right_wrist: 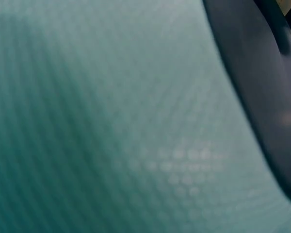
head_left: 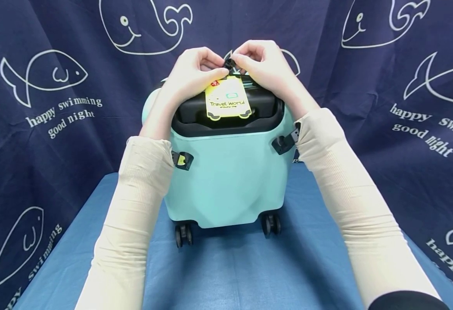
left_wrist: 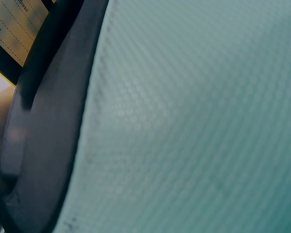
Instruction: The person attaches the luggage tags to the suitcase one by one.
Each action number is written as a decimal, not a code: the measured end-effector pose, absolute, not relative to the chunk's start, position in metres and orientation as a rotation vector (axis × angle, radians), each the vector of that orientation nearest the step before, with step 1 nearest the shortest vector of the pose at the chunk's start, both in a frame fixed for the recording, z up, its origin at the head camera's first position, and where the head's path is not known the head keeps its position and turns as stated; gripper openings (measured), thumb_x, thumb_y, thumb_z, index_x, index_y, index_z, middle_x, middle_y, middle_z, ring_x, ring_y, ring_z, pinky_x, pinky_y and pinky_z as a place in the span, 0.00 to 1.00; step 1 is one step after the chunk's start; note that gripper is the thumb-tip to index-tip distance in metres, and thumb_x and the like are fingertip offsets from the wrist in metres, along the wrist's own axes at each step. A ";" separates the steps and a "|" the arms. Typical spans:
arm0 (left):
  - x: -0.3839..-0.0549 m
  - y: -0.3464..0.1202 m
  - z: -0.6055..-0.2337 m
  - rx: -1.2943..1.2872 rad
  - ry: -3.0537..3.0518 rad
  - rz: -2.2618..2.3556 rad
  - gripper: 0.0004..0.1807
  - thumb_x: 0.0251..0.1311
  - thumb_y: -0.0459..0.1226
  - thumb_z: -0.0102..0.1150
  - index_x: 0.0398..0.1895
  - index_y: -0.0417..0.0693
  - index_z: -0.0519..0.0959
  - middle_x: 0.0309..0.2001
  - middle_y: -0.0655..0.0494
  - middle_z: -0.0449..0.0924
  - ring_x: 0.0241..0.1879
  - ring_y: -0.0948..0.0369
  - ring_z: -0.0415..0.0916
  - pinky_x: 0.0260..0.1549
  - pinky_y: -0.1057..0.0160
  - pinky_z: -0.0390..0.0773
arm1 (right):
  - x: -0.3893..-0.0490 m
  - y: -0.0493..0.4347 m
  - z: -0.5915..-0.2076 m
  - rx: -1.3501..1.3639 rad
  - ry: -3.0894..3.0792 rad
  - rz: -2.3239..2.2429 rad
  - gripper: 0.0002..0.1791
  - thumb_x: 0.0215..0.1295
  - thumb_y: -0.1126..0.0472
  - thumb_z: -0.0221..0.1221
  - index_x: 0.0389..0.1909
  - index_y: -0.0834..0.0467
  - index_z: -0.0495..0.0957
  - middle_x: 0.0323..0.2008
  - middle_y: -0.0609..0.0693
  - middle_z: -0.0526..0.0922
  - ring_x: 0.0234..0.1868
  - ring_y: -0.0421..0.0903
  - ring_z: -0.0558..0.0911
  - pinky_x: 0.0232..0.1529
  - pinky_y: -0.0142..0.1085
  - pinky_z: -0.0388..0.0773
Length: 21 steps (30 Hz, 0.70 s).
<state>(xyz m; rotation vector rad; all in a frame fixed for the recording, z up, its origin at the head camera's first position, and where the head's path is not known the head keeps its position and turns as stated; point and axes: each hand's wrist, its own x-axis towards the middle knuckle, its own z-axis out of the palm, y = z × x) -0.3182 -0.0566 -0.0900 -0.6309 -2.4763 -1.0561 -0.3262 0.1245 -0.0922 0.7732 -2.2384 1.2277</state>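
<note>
A mint-green suitcase (head_left: 230,176) stands upright with its black handle area (head_left: 191,107) on top. Over that handle hangs a yellow luggage tag (head_left: 228,101) printed "Travel World"; its lined back (left_wrist: 14,31) with "Tel" shows in the left wrist view. From the tag rises a black strap (head_left: 229,64), partly covered by fingertips. My left hand (head_left: 197,71) pinches the strap from the left, thumb near the tag's top edge. Opposite it, my right hand (head_left: 265,64) pinches the strap between thumb and curled fingers. Exactly how the strap is fastened is hidden.
The suitcase rests on black wheels (head_left: 271,224) on a blue cloth-covered table (head_left: 226,271). Behind and beside it hangs a dark blue curtain (head_left: 75,142) with white whale and fish drawings. Ribbed suitcase shell (right_wrist: 111,121) fills most of the right wrist view.
</note>
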 end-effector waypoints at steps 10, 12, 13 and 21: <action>-0.319 -0.058 -0.092 -0.656 -2.468 -1.045 0.18 0.58 0.44 0.60 0.48 0.44 0.77 0.44 0.53 0.79 0.38 0.64 0.76 0.41 0.73 0.71 | -0.328 0.125 -0.093 0.835 -2.269 1.286 0.05 0.66 0.59 0.55 0.31 0.55 0.76 0.23 0.44 0.74 0.25 0.39 0.71 0.31 0.29 0.63; -0.318 -0.059 -0.092 -0.665 -2.463 -1.035 0.17 0.59 0.44 0.60 0.48 0.44 0.77 0.44 0.54 0.79 0.38 0.64 0.75 0.41 0.72 0.71 | -0.328 0.125 -0.092 0.837 -2.277 1.320 0.05 0.66 0.59 0.56 0.34 0.56 0.76 0.26 0.44 0.75 0.27 0.38 0.72 0.33 0.28 0.64; -0.318 -0.059 -0.092 -0.669 -2.459 -1.030 0.17 0.59 0.44 0.59 0.48 0.44 0.77 0.44 0.54 0.79 0.38 0.65 0.75 0.41 0.72 0.71 | -0.328 0.126 -0.092 0.836 -2.290 1.329 0.06 0.66 0.58 0.55 0.37 0.56 0.77 0.28 0.44 0.76 0.29 0.39 0.72 0.35 0.28 0.65; -0.317 -0.061 -0.090 -0.678 -2.457 -1.011 0.17 0.59 0.43 0.59 0.48 0.45 0.77 0.44 0.55 0.80 0.37 0.65 0.75 0.41 0.73 0.70 | -0.326 0.126 -0.089 0.789 -2.383 1.260 0.11 0.67 0.55 0.54 0.38 0.57 0.79 0.28 0.43 0.76 0.34 0.41 0.71 0.38 0.28 0.63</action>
